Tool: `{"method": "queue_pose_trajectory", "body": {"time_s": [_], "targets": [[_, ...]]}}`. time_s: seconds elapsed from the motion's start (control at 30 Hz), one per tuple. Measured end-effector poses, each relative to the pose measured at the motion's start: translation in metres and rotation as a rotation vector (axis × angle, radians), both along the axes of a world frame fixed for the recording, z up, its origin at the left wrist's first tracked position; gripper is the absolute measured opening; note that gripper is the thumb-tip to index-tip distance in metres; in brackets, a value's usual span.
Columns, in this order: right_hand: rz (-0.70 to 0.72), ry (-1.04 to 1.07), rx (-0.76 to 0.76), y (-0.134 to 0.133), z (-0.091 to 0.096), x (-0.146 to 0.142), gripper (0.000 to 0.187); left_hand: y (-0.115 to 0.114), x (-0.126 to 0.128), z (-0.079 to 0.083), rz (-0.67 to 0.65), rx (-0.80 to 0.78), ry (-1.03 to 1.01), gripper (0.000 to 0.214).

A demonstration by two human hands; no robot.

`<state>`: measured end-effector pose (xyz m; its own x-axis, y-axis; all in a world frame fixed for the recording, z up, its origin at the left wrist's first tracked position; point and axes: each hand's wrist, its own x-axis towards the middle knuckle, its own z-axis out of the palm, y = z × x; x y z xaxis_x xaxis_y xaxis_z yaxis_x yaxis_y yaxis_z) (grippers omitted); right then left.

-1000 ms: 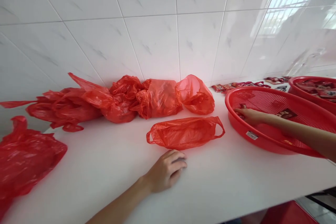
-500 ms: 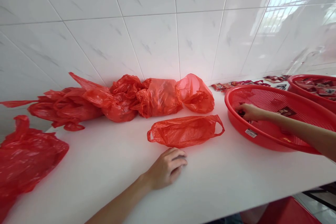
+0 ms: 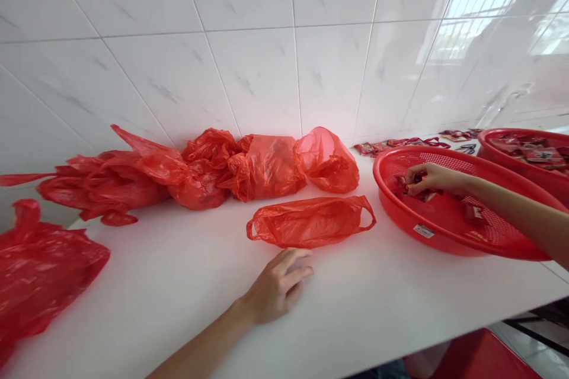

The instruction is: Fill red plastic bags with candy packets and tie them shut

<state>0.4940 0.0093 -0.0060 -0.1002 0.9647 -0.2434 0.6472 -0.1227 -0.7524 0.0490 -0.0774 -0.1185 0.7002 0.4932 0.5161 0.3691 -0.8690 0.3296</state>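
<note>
My left hand [image 3: 280, 285] rests on the white table with its fingers loosely bent and apart, holding nothing. Just beyond its fingertips, a red plastic bag [image 3: 311, 225] lies with its mouth spread and a handle loop at each end. On the right, my right hand [image 3: 433, 179] is inside a red plastic basket [image 3: 448, 243] with perforated sides. Its thumb and fingers pinch a small red packet [image 3: 415, 186], partly covered by the hand. Another small red packet [image 3: 475, 213] lies in the basket, below my right forearm.
Several bunched red bags [image 3: 195, 172] line the tiled wall, and another red bag [image 3: 44, 272] lies at the left edge. Loose packets [image 3: 382, 146] are by the wall behind the basket. A second red basket [image 3: 502, 154] full of packets [image 3: 544, 154] stands at the far right.
My right hand has moved a little up and to the right inside the basket, with a packet now visible in its fingers. My left hand stays by the bag. The view has shifted slightly.
</note>
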Motion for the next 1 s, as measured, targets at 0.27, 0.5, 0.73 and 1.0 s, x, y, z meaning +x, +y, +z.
{"method": "queue_pose_trajectory", "body": {"time_s": [0.27,0.5,0.73,1.0], "targets": [[0.079,-0.05,-0.022,-0.002,0.01,-0.012,0.03,-0.002,0.006,0.0,0.248,0.093,-0.019,0.041],[0.03,0.123,0.075,-0.003,0.056,-0.027,0.031,0.0,0.006,-0.001,0.307,0.1,0.029,0.039],[0.452,0.133,-0.037,-0.017,0.059,-0.137,0.025,-0.002,0.006,-0.002,0.147,0.071,-0.019,0.043],[0.747,-0.301,0.194,-0.005,0.009,-0.219,0.029,-0.007,0.006,0.0,0.019,0.075,-0.074,0.043]]}}
